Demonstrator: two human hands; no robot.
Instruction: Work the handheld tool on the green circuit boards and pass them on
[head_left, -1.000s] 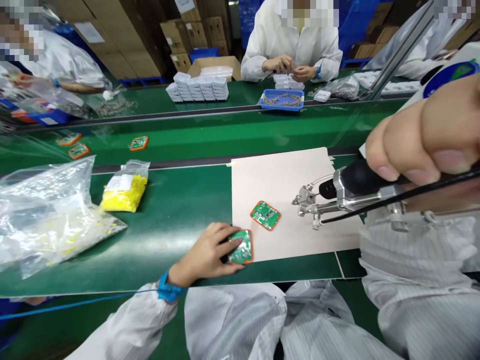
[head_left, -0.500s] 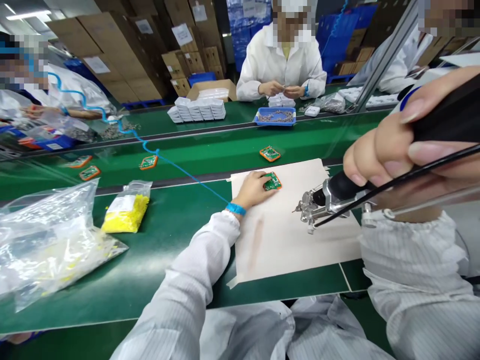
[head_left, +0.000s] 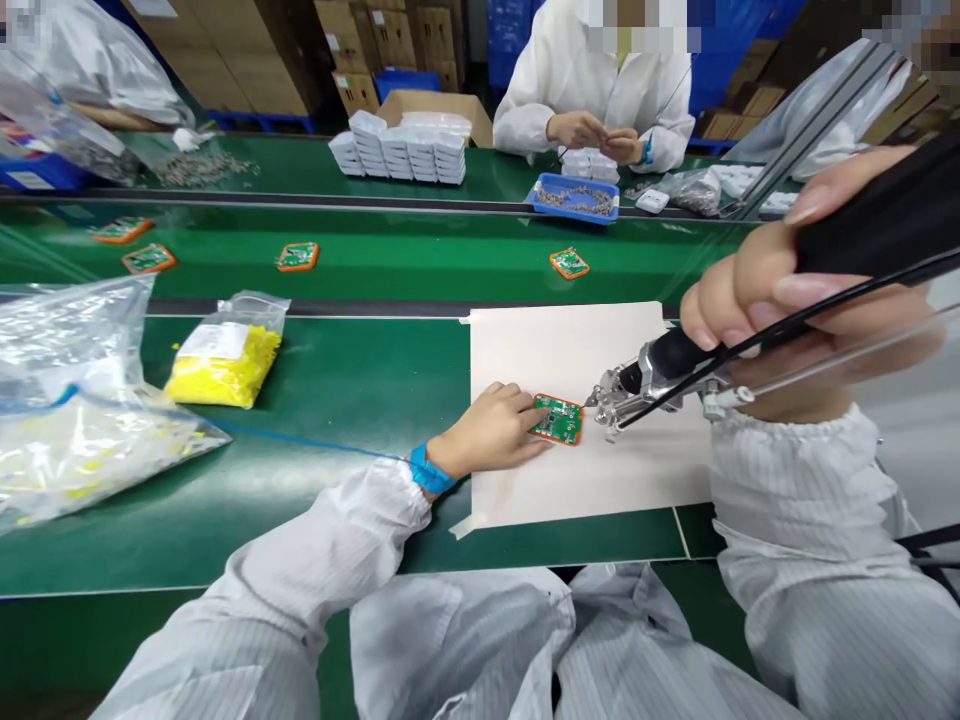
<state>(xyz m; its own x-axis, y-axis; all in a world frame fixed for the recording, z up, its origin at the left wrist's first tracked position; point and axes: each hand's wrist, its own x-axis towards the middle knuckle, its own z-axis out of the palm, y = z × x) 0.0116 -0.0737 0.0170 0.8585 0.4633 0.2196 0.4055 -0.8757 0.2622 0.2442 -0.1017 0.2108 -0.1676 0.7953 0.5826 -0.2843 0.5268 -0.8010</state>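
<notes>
My left hand [head_left: 501,425] lies on the paper sheet with its fingers on the left side of a green circuit board [head_left: 559,422] in an orange frame, holding it flat. In my right hand [head_left: 795,265] is a thick black corded hand tool [head_left: 874,215], gripped from above. The tool's metal head [head_left: 616,398] ends in a thin pointed tip, close by the board's upper right edge; whether it touches cannot be made out. A blue wrist strap [head_left: 431,470] with a cord is around my left wrist.
Under the board is a taped paper sheet [head_left: 525,340]. To the left lie a bag of yellow parts [head_left: 225,360] and a large clear bag [head_left: 82,440]. Several framed boards, one a board [head_left: 570,263], rest on the green belt [head_left: 420,255]. Beyond, a co-worker [head_left: 600,90] sits behind a blue tray [head_left: 574,200].
My left hand has drawn the circuit board toward me, to beneath the tool's tip. The tool's tip was apart from the board before. The camera view has shifted downward.
</notes>
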